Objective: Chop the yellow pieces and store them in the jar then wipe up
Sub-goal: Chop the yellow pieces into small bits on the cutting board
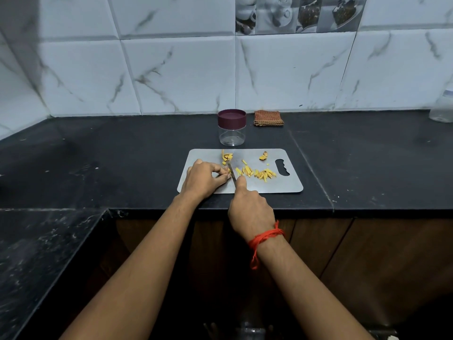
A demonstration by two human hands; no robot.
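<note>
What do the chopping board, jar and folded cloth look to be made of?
Chopping board: probably stainless steel; thin grey sheet with a dull brushed sheen.
Jar: clear, glossy wall you can see through, plastic or glass, can't tell. Its lid: opaque maroon, likely matte plastic.
Cloth: woven fabric; brown checked weave, soft folded layers at the edge.

Black counter [122, 155] bears board [269, 186], jar [231, 130] (lidded), folded cloth [268, 118].
</note>
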